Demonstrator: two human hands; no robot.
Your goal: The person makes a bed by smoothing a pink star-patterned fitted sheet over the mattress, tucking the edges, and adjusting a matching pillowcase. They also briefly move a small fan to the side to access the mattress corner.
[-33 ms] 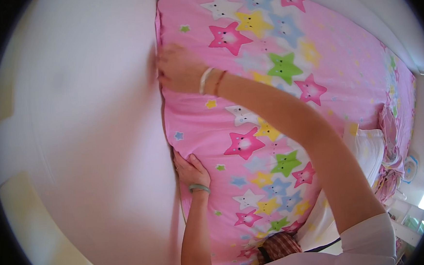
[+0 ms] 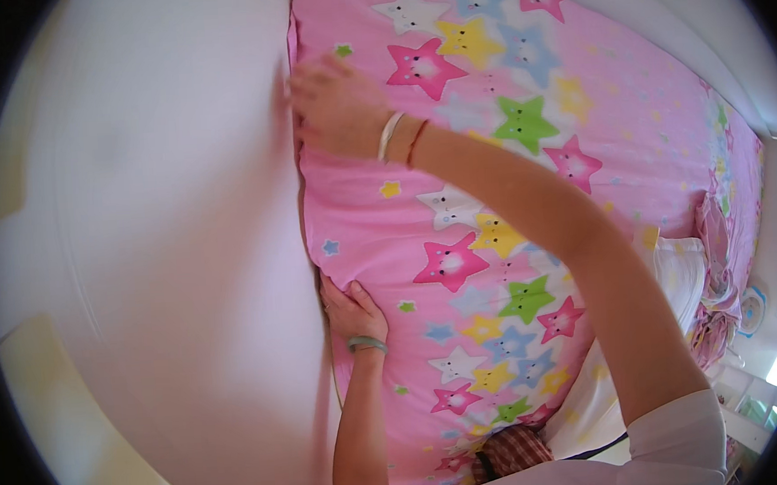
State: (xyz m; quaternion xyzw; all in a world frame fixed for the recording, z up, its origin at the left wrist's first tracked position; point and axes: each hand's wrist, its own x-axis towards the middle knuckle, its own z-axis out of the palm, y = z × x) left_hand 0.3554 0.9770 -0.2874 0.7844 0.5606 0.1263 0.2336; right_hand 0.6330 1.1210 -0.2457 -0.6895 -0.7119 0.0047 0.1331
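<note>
A pink bedsheet printed with smiling stars in several colours covers a bed that stands against a white wall. My left hand, with a green bangle at the wrist, rests on the sheet's left edge; its thumb is apart, and its other fingers reach into the gap at the wall, partly hidden. Farther up the same edge, my right hand lies on the sheet with fingers spread toward the wall, slightly blurred. A pale bangle and a thin red cord circle that wrist.
Bunched pink fabric and a white cloth lie on the right side of the bed. A white wall or panel borders the far side. Red plaid cloth shows at the lower edge, below my body. Shelves stand at the lower right.
My right hand has shifted slightly up and right along the sheet's edge, and its fingers look more spread. My left hand stays at the same place on the edge.
</note>
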